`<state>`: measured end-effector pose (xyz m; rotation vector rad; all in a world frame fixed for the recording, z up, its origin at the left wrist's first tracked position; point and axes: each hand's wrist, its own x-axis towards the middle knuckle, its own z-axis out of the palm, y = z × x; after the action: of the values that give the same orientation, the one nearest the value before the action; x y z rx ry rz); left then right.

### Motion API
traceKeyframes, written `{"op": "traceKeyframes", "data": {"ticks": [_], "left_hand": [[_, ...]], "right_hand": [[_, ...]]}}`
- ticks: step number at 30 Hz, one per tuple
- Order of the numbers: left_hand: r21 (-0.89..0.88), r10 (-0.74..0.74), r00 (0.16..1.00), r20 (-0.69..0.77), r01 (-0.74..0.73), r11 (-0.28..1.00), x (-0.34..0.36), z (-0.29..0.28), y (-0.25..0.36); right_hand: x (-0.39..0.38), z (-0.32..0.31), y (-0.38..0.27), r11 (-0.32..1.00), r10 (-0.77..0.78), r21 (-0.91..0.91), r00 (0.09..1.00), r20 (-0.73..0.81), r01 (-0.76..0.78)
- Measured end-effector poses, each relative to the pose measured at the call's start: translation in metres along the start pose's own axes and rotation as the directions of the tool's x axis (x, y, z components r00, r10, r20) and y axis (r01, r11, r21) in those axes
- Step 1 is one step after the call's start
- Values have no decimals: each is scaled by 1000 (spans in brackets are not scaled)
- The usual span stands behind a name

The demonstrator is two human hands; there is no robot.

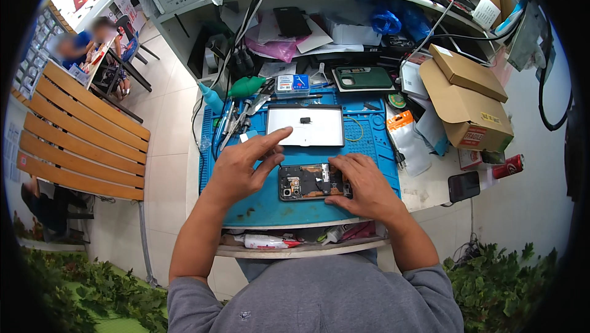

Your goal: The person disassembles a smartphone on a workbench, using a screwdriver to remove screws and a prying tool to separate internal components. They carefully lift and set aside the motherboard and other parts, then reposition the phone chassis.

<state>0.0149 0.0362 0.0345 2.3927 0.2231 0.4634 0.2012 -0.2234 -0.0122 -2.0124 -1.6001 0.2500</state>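
- Opened phone [310,182]: lies flat and face down on the blue work mat [369,148], near the mat's front edge, with its back cover off and its inner boards and copper-coloured parts exposed.
- Right hand [362,184]: rests palm down over the right end of the opened phone, fingers curled onto its top and right edges; it pins the phone to the mat rather than lifting it.
- Left hand [246,164]: hovers just left of the phone, fingers spread and released, grasping nothing; the forefinger and thumb point right, toward the phone's upper left corner. Whether a fingertip touches the phone cannot be told.
- White tray [305,126]: sits on the mat just behind the phone, with one small dark part lying on it.
- Tweezers and hand tools [236,118]: lie in a cluster at the mat's left rear, beside a teal squeeze bottle [211,97].
- Green phone cover [362,78]: lies behind the mat, camera cut-out to the left.
- Cardboard boxes [467,96]: stand stacked at the right of the bench.
- Black phone [464,186]: lies screen up on the bench to the right, well apart from both hands.
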Motion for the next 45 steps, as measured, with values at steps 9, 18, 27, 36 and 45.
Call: {"op": "traceKeyframes", "data": {"ticks": [9, 18, 27, 36, 45], "left_hand": [[-50, -15, 1000, -9, 14, 999, 2, 5, 3], [23, 0, 1000, -5, 0, 1000, -5, 1, -1], [-14, -37, 999, -6, 37, 999, -6, 2, -1], [-70, -24, 999, -43, 21, 997, -8, 10, -4], [-60, -46, 998, -50, 43, 997, -14, 8, -1]], "right_hand": [[-2, 2, -1, 1000, 2, 8, 1000, -19, -2], [-3, 1, -4, 1000, 5, 30, 1000, -15, -4], [-6, -2, -8, 1000, -26, -1, 999, -20, 26], [-42, -14, -120, -72, -911, 969, 381, -160, 235], [-56, -18, -95, -195, -889, 975, 440, -129, -108]]}}
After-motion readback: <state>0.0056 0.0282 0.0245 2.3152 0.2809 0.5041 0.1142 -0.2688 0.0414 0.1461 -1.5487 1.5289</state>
